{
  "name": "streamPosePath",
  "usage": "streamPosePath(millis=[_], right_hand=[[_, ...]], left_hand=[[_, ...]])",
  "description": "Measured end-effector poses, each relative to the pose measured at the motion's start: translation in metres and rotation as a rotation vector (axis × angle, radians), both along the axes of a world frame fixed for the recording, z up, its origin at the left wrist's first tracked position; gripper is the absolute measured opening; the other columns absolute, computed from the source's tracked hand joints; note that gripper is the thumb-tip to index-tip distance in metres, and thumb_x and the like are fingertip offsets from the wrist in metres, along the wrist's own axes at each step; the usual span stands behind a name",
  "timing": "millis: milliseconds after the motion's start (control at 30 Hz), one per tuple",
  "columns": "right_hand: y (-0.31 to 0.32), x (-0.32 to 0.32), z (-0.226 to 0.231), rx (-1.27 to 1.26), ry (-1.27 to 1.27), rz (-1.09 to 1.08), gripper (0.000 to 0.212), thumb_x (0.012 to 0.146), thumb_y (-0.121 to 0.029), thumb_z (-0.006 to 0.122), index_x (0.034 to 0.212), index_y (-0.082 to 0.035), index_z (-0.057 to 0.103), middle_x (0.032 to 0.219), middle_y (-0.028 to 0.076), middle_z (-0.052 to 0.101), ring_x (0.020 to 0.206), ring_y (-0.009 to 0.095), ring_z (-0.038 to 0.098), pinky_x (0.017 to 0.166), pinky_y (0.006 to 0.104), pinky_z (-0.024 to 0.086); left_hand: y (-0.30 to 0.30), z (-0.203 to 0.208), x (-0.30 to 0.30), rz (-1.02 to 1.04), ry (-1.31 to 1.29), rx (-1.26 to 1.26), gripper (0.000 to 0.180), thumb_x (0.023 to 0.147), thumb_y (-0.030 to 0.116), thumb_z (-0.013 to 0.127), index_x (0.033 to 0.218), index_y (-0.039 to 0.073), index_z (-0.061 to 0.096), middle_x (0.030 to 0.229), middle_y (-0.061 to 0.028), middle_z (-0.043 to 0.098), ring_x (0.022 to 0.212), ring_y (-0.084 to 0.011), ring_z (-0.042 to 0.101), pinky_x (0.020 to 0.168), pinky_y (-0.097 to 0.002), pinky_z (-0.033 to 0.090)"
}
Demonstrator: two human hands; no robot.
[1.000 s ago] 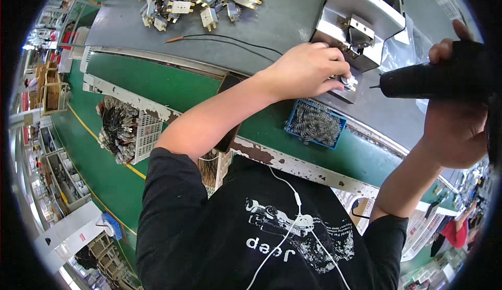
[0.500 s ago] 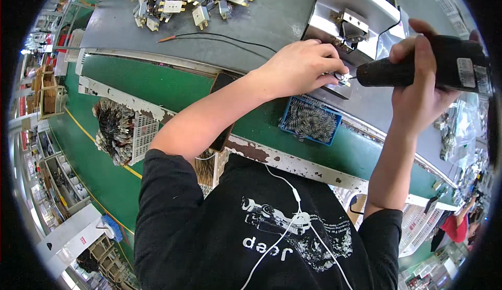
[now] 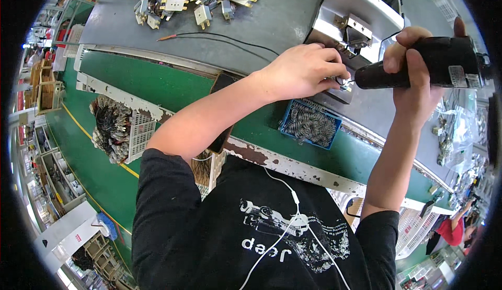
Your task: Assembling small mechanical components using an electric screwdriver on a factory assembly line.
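Observation:
My right hand (image 3: 420, 81) is wrapped round a black electric screwdriver (image 3: 442, 60), held almost level with its tip toward the left. Its thin bit reaches a small metal part (image 3: 342, 83) pinched in the fingers of my left hand (image 3: 307, 69). Most of that part is hidden by the fingers, so its full shape cannot be told. A dark wire with a reddish end (image 3: 225, 38) runs out leftward over the table from behind my left hand. Just beyond the hands stands a shiny metal fixture (image 3: 361, 10) with a bracket on its front.
Several small metal units with pale blocks and brass tabs (image 3: 203, 15) are heaped at the far left of the grey table (image 3: 272, 13). A blue bin of springs (image 3: 309, 125) sits below my left hand. A dark phone-like slab (image 3: 222, 83) lies under my left forearm.
My right hand has shifted its grip on the screwdriver, whose rear end has moved a little left. My left hand stays nearly in place, holding the small part.

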State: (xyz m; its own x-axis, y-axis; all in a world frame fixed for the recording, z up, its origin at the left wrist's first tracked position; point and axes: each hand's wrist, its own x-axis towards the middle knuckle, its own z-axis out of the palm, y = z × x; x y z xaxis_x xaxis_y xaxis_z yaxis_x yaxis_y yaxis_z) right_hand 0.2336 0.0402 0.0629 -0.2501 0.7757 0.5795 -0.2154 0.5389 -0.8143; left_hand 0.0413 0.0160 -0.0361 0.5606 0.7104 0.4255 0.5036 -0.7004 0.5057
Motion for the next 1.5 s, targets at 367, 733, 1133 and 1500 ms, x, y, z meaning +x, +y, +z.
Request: streamPosePath(millis=[367,733,1133,1500], right_hand=[[-0.035,-0.035,-0.005,0.217,-0.146,-0.547,0.053,0.093,0.002,0.063,0.136,0.003,0.032,0.091,0.017,0.069,0.062,0.017,0.065,0.061,0.0274,0.055],[0.018,0.009,-0.006,-0.042,0.065,0.334,0.074,0.085,-0.016,0.073,0.142,0.004,0.030,0.092,0.018,0.064,0.062,0.018,0.057,0.058,0.0267,0.048],[-0.016,-0.020,0.003,-0.037,-0.159,-0.188,0.083,0.091,0.000,0.059,0.155,-0.008,0.008,0.106,0.023,0.065,0.070,0.020,0.063,0.061,0.0320,0.054],[-0.011,-0.005,0.006,0.007,-0.092,0.013,0.087,0.090,0.004,0.057,0.157,-0.018,0.006,0.098,0.018,0.058,0.064,0.018,0.054,0.061,0.0337,0.048]], left_hand=[[-0.001,-0.003,0.000,0.037,-0.006,-0.010,0.022,0.085,0.025,0.073,0.106,0.018,0.069,0.102,0.0001,0.060,0.094,-0.0243,0.062,0.084,-0.0378,0.052],[0.000,-0.005,0.000,0.023,-0.019,-0.021,0.023,0.086,0.026,0.072,0.108,0.020,0.068,0.103,0.0011,0.060,0.091,-0.0247,0.061,0.082,-0.0384,0.052],[0.000,-0.006,-0.001,0.037,-0.006,0.005,0.021,0.085,0.024,0.072,0.104,0.017,0.067,0.103,0.0003,0.059,0.093,-0.0256,0.062,0.082,-0.0389,0.052],[0.003,-0.006,-0.002,-0.057,-0.030,0.021,0.024,0.086,0.023,0.071,0.108,0.016,0.066,0.104,-0.0004,0.058,0.094,-0.0255,0.060,0.082,-0.0382,0.050]])
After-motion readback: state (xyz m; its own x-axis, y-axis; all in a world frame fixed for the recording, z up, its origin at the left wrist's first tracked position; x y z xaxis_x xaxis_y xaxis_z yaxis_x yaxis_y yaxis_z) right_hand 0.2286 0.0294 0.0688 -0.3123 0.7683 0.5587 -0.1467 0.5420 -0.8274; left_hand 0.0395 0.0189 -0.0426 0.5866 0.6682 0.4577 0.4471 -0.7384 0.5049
